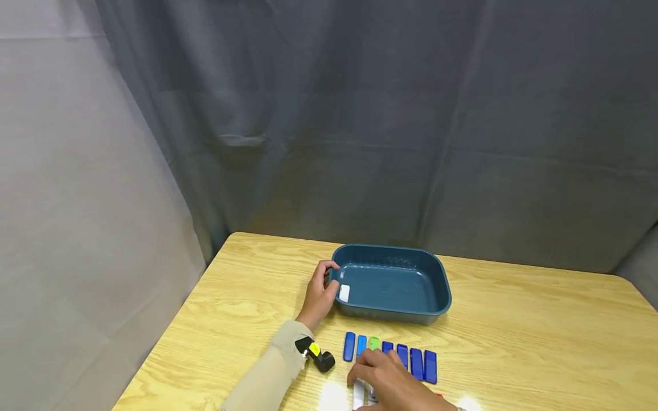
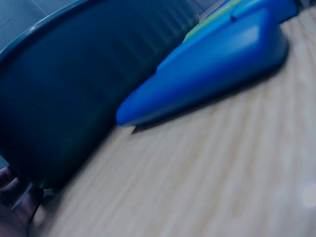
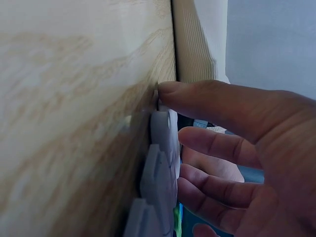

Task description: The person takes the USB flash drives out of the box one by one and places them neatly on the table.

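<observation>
My left hand [image 1: 320,294] grips the left side of a dark teal basin [image 1: 390,313], its fingers bent over the rim. Inside the basin, at the left end, lies a small white piece [image 1: 344,293]. Near the front of the table my right hand [image 1: 394,383] reaches down over flat, oblong white pieces [image 1: 358,395], which look like USB sticks. In the right wrist view, its thumb [image 3: 173,94] is at the end of the farthest white piece and the bent fingers [image 3: 217,145] are at the other side. The hand partly hides these pieces in the head view.
Between basin and right hand runs a row of slim pieces: several blue ones [image 1: 430,367] and a green one [image 1: 374,343]. A bit of red [image 1: 439,395] shows beside the right hand. Grey curtains [image 1: 329,142] hang behind the wooden table [image 1: 514,331].
</observation>
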A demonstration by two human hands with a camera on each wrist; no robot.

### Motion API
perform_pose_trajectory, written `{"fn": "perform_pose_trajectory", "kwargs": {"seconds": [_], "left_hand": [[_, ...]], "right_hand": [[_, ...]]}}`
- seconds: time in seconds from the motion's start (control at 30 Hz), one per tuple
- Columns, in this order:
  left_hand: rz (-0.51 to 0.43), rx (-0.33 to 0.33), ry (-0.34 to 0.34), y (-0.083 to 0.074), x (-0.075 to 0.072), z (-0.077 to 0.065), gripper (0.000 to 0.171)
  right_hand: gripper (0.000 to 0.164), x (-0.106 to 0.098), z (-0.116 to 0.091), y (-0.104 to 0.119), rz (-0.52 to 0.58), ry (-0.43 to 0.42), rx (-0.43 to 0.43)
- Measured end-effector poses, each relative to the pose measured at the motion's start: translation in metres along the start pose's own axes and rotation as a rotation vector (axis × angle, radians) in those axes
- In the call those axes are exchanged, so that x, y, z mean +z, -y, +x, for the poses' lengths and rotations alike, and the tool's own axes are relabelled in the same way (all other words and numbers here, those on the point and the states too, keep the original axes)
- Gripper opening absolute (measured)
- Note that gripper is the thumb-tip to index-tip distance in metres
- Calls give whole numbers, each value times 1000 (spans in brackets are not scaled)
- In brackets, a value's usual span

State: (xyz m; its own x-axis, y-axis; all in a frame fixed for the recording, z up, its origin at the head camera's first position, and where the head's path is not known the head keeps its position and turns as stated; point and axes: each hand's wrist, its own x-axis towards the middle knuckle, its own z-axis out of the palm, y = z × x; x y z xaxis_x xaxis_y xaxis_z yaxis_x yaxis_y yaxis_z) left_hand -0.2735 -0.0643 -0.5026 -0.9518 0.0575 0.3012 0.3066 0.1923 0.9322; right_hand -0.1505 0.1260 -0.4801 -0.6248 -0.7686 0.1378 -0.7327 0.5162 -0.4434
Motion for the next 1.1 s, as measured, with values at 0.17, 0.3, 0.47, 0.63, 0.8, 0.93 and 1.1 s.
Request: {"fn": "perform_pose_trajectory", "kwargs": {"seconds": [0.17,0.3,0.47,0.63,0.8,0.93,1.1], "left_hand": [[3,4,-1,0,0,-1,34],[11,3,2,1,0,0,33],[3,2,9,1,0,0,32],[2,2,3,2,0,0,33],[3,-2,8,1,0,0,33],[4,-3,11,-1,0,-1,33],[8,4,6,-1,0,0,33]], "right_hand": [[41,0,0,-2,4,10,0],[42,-2,0,-2,9,23,12],[44,-3,0,-1,12,37,30],[43,-2,-1,-2,-6,23,7],[39,-4,-2,-1,-13,15,-6],[37,-8,1,2,40,68,56],[32,-13,1,4,80,59,86]]}}
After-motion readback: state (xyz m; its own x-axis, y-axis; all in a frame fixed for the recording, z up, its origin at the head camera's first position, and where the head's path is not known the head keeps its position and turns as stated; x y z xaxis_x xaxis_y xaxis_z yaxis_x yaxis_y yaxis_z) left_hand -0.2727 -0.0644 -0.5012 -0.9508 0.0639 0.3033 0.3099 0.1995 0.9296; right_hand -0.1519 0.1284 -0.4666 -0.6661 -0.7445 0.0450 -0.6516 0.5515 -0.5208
